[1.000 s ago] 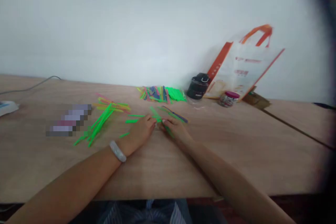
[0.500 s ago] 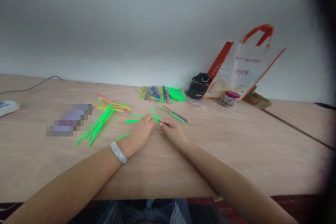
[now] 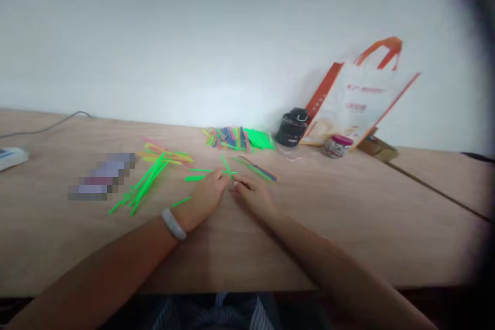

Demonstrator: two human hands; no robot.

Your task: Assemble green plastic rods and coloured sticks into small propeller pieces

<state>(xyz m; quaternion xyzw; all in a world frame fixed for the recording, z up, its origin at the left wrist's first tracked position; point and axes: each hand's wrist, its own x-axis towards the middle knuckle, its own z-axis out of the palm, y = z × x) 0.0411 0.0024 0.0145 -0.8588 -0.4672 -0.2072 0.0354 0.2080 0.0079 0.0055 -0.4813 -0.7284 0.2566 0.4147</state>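
My left hand (image 3: 209,193), a pale bangle (image 3: 174,224) on its wrist, rests on the table with fingers pressed together at thin green sticks. Close beside it, my right hand (image 3: 253,193) pinches the lower end of an upright-slanting green stick (image 3: 226,162) between thumb and fingers. The fingertips of both hands nearly meet there and partly hide the stick. Other green sticks (image 3: 193,178) stick out to the left from behind my left hand. One more green stick (image 3: 181,201) lies by its wrist. Just beyond my right hand lie several coloured sticks (image 3: 257,168).
To the left are a pile of green sticks (image 3: 149,183), mixed coloured sticks (image 3: 166,154) and a blurred-out flat object (image 3: 104,175). At the back lie packed coloured sticks (image 3: 235,138), a black bottle (image 3: 292,128), a jar (image 3: 337,146), a carrier bag (image 3: 359,98) and a cardboard box (image 3: 379,149).
My left hand has shifted very slightly left, so a small gap shows between the hands. The green stick's visible end has moved a little; the other things stay put.
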